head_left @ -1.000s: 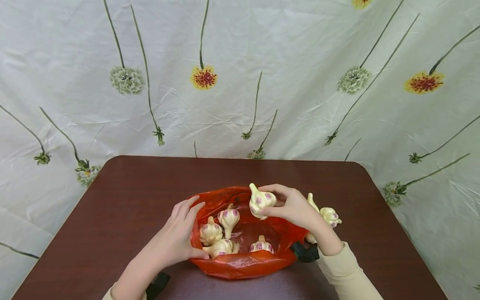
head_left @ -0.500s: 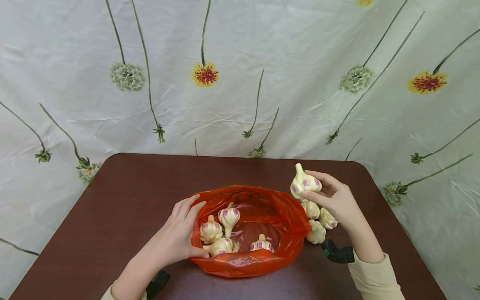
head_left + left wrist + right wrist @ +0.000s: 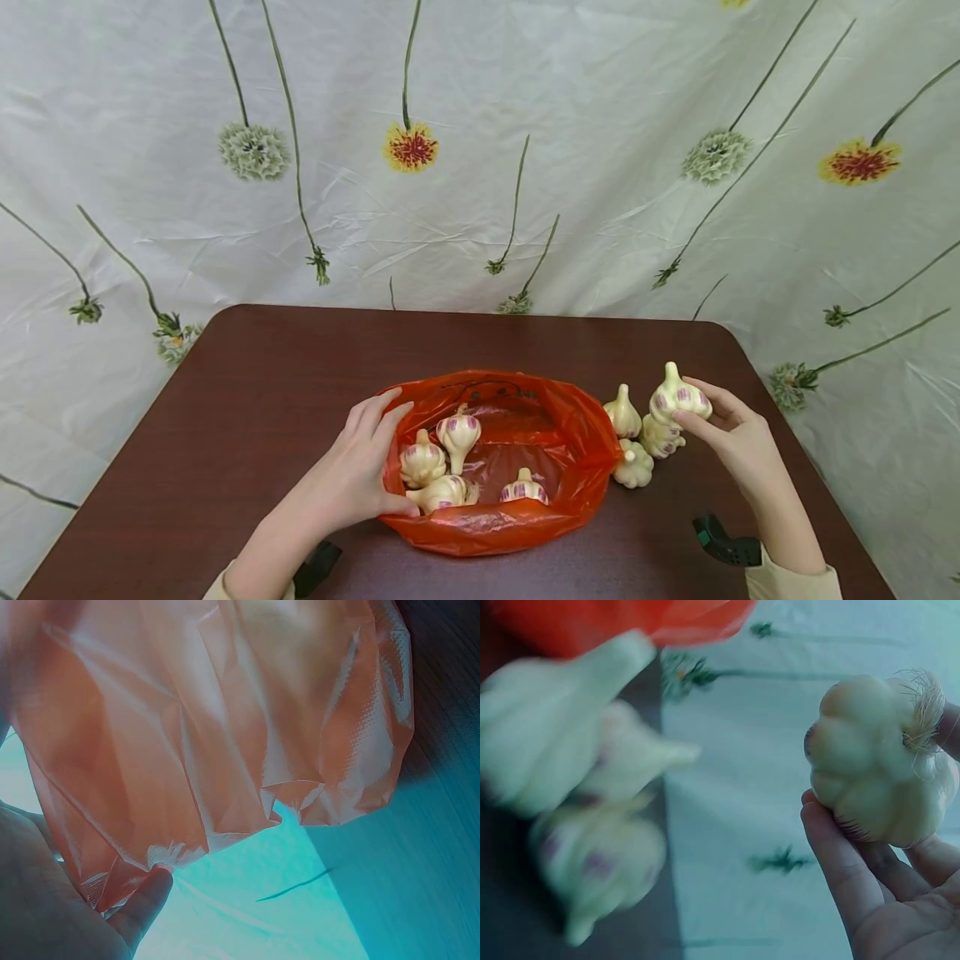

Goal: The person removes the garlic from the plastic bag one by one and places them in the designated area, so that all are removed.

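An orange-red plastic bag [image 3: 581, 492] lies on the table with its mouth spread wide and several garlic bulbs inside. My left hand [image 3: 356, 471] holds the bag's left rim, fingers at the far side and thumb at the near edge. In the left wrist view the thumb [image 3: 150, 904] presses the edge of the thin plastic [image 3: 150, 750]. To the right of the bag, my right hand [image 3: 738, 437] grips a garlic bulb [image 3: 681, 398] by its side, stem up. The right wrist view shows this bulb [image 3: 874, 765] from its rooted underside.
Below and left of the held bulb, a small cluster of garlic stands against the bag's right side: one bulb [image 3: 622, 414] at the back, another [image 3: 633, 467] nearer, a third [image 3: 660, 437] partly covered. The dark brown table [image 3: 300, 358] ends at a flowered white cloth [image 3: 465, 217].
My right hand has carried the garlic bulb from over the bag rightward, past the bag's rim, then lower over the cluster on the table. The left hand has stayed on the bag.
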Motion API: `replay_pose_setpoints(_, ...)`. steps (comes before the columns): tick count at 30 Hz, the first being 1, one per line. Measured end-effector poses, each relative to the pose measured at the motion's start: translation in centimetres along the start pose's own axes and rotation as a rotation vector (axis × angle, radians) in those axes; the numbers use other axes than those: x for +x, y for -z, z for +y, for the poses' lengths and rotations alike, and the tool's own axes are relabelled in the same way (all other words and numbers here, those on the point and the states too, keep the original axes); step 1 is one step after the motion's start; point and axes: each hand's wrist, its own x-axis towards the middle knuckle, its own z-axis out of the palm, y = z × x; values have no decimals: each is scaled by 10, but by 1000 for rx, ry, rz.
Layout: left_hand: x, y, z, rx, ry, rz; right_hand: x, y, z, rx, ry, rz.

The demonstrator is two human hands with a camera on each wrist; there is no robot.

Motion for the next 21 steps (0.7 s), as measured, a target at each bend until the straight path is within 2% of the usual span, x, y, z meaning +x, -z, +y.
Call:
replay_pose_setpoints(6,0,0,-1,-6,18,-21,-14,10,37,-7,-141,12)
replay_pose_setpoints(11,0,0,-2,-7,22,-25,-22,9,60,-63,-221,20)
replay_pose_setpoints(17,-1,0,-1,-4,16,-14,-22,0,71,-153,-294,-5)
replay_pose_setpoints(21,-2,-1,-1,-1,7,-6,-23,-7,73,-211,-296,-10)
